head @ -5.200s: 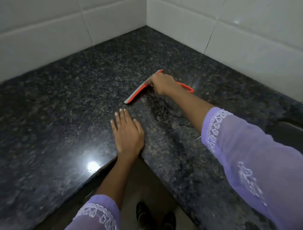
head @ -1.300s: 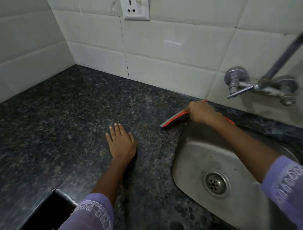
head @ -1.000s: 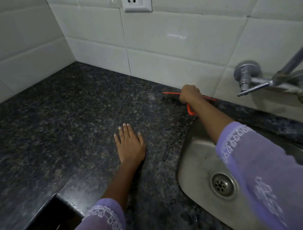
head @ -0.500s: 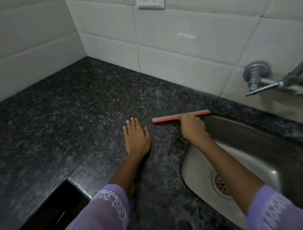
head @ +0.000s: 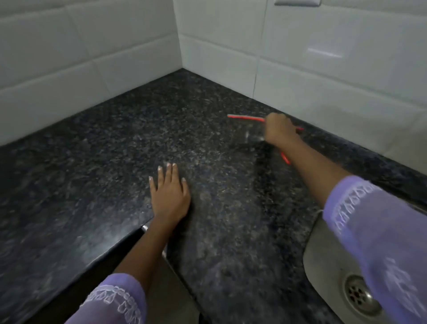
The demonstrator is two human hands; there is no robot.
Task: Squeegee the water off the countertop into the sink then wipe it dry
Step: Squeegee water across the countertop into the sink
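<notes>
An orange squeegee [head: 246,118] with a grey blade lies edge-down on the dark speckled granite countertop [head: 104,162], close to the back wall. My right hand [head: 278,131] is shut on its handle, whose orange loop shows below my wrist. My left hand [head: 169,196] rests flat on the counter near the inner corner of its front edge, fingers together, holding nothing. The steel sink [head: 328,261] with its drain is at the lower right, partly hidden by my purple sleeve.
White tiled walls [head: 323,57] meet in a corner behind the counter. The bottom edge of a wall socket [head: 297,2] shows at the top. The L-shaped counter's front edge drops to the floor between my arms.
My right hand has carried the squeegee from the sink's rim back and left, out toward the wall. My view has swung left, so the tap is gone. My left hand stays flat.
</notes>
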